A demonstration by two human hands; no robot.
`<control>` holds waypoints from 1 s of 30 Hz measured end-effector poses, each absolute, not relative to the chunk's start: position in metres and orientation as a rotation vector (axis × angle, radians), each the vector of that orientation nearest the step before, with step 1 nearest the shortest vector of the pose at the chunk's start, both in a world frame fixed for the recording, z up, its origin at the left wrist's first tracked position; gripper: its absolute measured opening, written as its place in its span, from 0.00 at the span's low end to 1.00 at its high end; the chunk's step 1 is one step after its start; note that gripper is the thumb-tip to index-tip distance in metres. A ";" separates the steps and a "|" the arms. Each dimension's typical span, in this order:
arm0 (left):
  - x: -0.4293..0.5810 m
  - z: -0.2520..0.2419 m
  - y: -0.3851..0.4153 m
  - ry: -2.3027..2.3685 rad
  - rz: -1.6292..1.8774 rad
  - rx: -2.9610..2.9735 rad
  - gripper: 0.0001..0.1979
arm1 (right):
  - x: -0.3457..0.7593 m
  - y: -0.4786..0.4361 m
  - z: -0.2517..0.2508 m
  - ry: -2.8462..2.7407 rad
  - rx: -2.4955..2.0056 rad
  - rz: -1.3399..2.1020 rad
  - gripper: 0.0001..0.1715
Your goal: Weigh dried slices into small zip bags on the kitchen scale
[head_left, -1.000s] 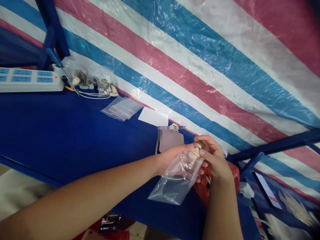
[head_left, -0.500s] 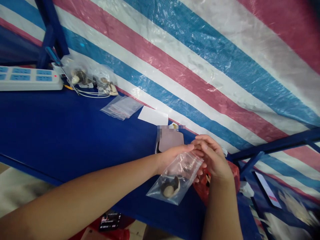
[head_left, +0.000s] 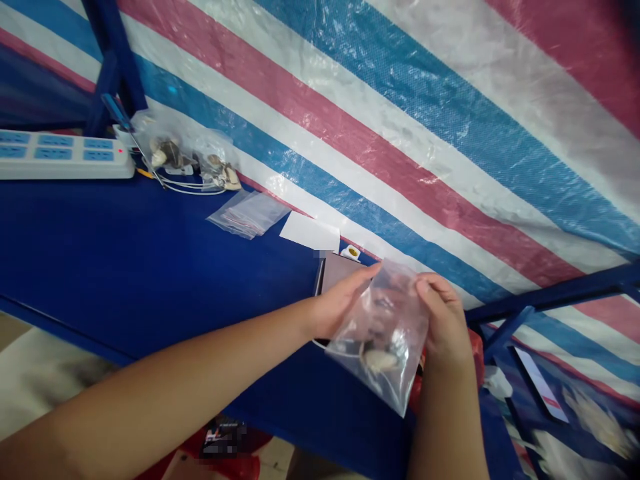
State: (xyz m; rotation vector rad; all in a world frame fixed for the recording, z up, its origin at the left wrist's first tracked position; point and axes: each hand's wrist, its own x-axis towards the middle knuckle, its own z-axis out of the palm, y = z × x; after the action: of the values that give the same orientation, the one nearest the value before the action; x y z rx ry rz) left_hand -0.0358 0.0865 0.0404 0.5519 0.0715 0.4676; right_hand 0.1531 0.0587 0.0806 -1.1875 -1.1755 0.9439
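A clear zip-lock plastic bag hangs between my two hands above the table. At its bottom lies a pale piece with a dark edge, blurred through the plastic; I cannot tell its kind. My left hand holds the bag's left side, thumb along the edge and fingers behind the plastic. At the upper right corner, my right hand pinches the bag between thumb and fingers. Beneath my left hand sits a grey-topped box, partly covered. A red plastic bag shows behind my right wrist.
Left on the blue table are a power strip, filled clear bags with a white cable, and flat zip bags. White paper lies near the striped sheet. A phone-like device rests below the table edge.
The zip-lock bag has been raised and turned more upright, its piece shifting right. My right hand has moved from near the left fingertips to pinch the bag's upper corner.
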 end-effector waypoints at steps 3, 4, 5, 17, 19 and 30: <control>-0.060 0.058 0.112 0.289 0.604 0.681 0.23 | 0.157 0.077 0.074 -1.022 -1.183 0.658 0.14; -0.069 0.061 0.122 0.414 0.764 0.713 0.19 | 0.159 0.083 0.069 -1.016 -1.211 0.597 0.14; -0.077 0.062 0.132 0.559 0.973 0.726 0.16 | 0.161 0.088 0.063 -1.035 -1.263 0.553 0.15; -0.090 0.010 0.176 1.186 1.636 0.829 0.04 | 0.141 0.112 0.007 -1.004 -1.440 0.297 0.18; -0.091 0.003 0.181 1.217 1.638 0.849 0.03 | 0.141 0.112 0.012 -0.969 -1.431 0.290 0.18; -0.091 -0.010 0.187 1.275 1.599 1.056 0.02 | 0.220 0.053 0.091 -1.178 -1.971 0.862 0.22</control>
State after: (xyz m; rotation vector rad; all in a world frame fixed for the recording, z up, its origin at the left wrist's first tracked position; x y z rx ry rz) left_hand -0.0913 0.1867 -0.0095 1.0564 1.2754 1.5990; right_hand 0.2197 0.0530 0.0909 -1.9706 -1.1781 0.8617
